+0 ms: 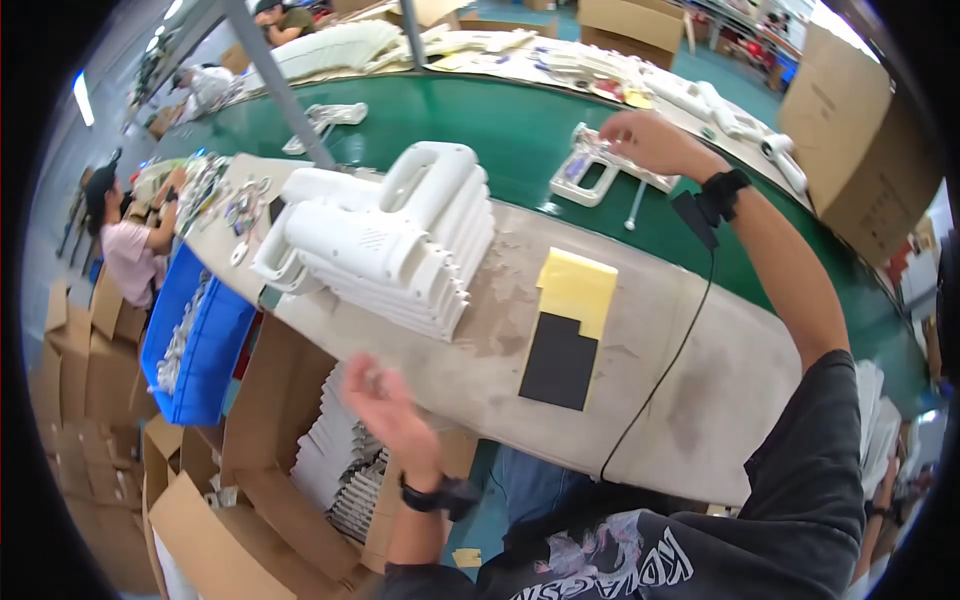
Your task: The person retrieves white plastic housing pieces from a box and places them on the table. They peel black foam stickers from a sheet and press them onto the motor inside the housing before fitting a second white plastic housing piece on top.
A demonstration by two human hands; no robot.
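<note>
My right hand [655, 145] reaches over the green conveyor belt, fingers loosely bent and apart, just above a white plastic housing [582, 178] with parts inside. Whether the fingertips touch that housing is hard to see. A thin white rod [635, 207] sticks out from it toward the table. Down at the table's near edge, my left hand [388, 408] is raised palm up with blurred, slightly curled, parted fingers; nothing shows in it. Beyond it on the table stands a stack of white plastic housings [385, 240] with handle-like openings.
A yellow sheet and black pad [560, 360] lie on the worn table [690, 400]; a black cable crosses it from my right wrist. Open cardboard boxes [265, 400], one holding white parts, and a blue bin [200, 340] stand lower left. A person works at far left.
</note>
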